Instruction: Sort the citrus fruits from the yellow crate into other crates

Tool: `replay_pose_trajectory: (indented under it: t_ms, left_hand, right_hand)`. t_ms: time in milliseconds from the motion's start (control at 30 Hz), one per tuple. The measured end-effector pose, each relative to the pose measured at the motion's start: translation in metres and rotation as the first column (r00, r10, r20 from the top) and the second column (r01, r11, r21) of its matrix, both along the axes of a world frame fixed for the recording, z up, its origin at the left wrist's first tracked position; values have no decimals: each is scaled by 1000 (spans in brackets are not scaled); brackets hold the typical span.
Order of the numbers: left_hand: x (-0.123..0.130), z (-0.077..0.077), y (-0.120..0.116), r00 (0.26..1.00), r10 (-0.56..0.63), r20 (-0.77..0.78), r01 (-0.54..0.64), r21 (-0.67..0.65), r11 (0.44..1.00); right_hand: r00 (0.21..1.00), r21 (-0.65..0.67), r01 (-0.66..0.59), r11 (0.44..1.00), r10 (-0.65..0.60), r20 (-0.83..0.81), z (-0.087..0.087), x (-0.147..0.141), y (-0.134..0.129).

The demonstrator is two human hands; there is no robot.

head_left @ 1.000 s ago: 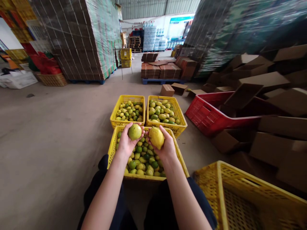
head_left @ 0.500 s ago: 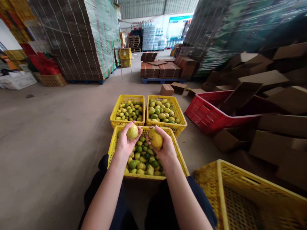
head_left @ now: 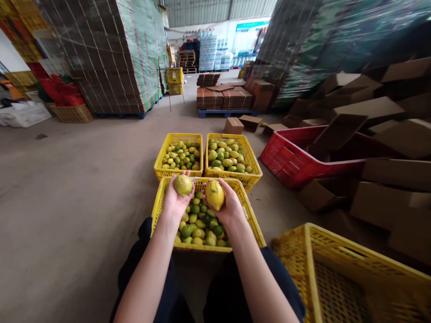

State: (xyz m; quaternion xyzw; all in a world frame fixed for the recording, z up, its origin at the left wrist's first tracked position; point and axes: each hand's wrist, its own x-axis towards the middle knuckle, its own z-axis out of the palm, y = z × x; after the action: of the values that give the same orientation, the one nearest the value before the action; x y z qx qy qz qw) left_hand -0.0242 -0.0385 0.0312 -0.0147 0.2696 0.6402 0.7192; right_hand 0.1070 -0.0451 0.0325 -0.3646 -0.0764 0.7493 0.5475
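Observation:
In my left hand [head_left: 175, 202] rests a round, yellow-green lemon [head_left: 183, 185], with the fingers curled about it. My right hand [head_left: 231, 204] holds a larger yellow lemon [head_left: 215, 195] that has a dark blemish on its upper side. Both hands are above the near yellow crate [head_left: 251, 215], side by side and apart. Inside that crate lie many green and yellow lemons [head_left: 198, 224], partly hidden by my hands and forearms.
Two more yellow crates, a left one [head_left: 161, 160] and a right one [head_left: 254, 168], hold similar fruit just beyond. A large yellow crate [head_left: 308, 260] stands at my right. Behind it are a red crate [head_left: 286, 157] and piled cardboard boxes [head_left: 380, 197].
Both lemons have turned in my hands and show different sides. My left hand has shifted slightly left and opened more under its lemon; the right lemon has moved slightly left.

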Motion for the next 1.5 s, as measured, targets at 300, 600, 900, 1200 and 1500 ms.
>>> replay_pose_trajectory:
  t_ms: [300, 600, 900, 1200, 1500]
  left_hand:
    - [1, 8, -3, 989, 147, -21, -147, 5, 989]
    - [-3, 6, -5, 994, 10, 108, -8, -21, 1000]
    - [-1, 2, 0, 994, 84, 70, -81, -45, 996]
    - [-3, 8, -4, 992, 88, 89, -91, 27, 995]
    - [-5, 5, -3, 980, -19, 197, 14, 26, 1000]
  right_hand:
    - [996, 1, -25, 1000, 25, -82, -5, 8, 0]
    - [995, -29, -58, 998, 55, -89, -7, 7, 2]
    - [989, -24, -75, 997, 71, -130, -8, 6, 1]
    - [992, 2, -50, 999, 50, -117, -2, 6, -2]
    - [978, 12, -78, 997, 79, -191, -5, 9, 0]
